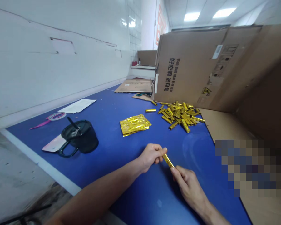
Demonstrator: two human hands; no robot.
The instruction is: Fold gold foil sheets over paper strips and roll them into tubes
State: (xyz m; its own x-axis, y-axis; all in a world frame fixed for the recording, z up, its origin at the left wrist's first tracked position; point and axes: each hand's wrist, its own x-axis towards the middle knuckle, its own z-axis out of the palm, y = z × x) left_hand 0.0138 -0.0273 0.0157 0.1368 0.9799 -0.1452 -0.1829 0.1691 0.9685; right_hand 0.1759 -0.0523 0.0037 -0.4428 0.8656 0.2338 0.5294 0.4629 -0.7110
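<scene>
Between my two hands a narrow folded strip of gold foil (168,160) runs slantwise above the blue table (112,168). My left hand (152,157) pinches its upper end between thumb and fingers. The lower end sits in my right hand (186,181), with the thumb pressed along it. Beyond my left hand lies a flat stack of gold foil sheets (134,125). A loose heap of folded gold foil strips (178,114) is spread farther off to the right, by the cardboard box.
A dark lidded mug (81,137) with a straw stands at the left, partly over a pale phone-like slab (53,144). Behind it are a pink-and-white tape roll (56,116) and white paper (77,106). A large cardboard box (192,68) walls off the right.
</scene>
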